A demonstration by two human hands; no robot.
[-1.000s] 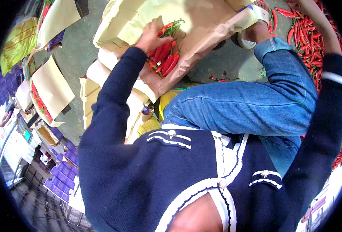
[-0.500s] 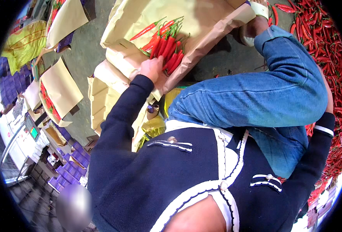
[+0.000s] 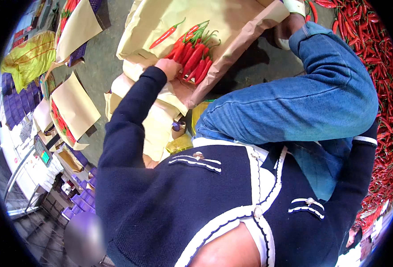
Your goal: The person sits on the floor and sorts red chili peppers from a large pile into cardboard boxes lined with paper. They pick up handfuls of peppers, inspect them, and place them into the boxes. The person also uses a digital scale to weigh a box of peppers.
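Note:
My left hand [image 3: 168, 68] is at the lower left side of a small heap of red chili peppers [image 3: 194, 58]. Its fingers curl against the nearest peppers and are partly hidden by them. The heap lies with green stems pointing away from me, inside a box lined with tan paper [image 3: 161, 13]. One loose chili pepper [image 3: 164, 36] rests on the paper, left of the heap. My right arm [image 3: 356, 173] runs down the right side behind my bent knee, and the right hand is hidden there.
A large pile of red chili peppers [image 3: 385, 107] covers the right side. On the left stand paper-covered crates of peppers [image 3: 75, 104], a yellow sack [image 3: 30, 58], purple crates [image 3: 83, 200] and a scale display [image 3: 43, 153]. My jeans-covered leg [image 3: 285, 104] crosses beside the box.
My left hand has shifted left and slightly away from me, along the heap's edge. The loose pepper has turned a little, and the heaped peppers lie slightly differently.

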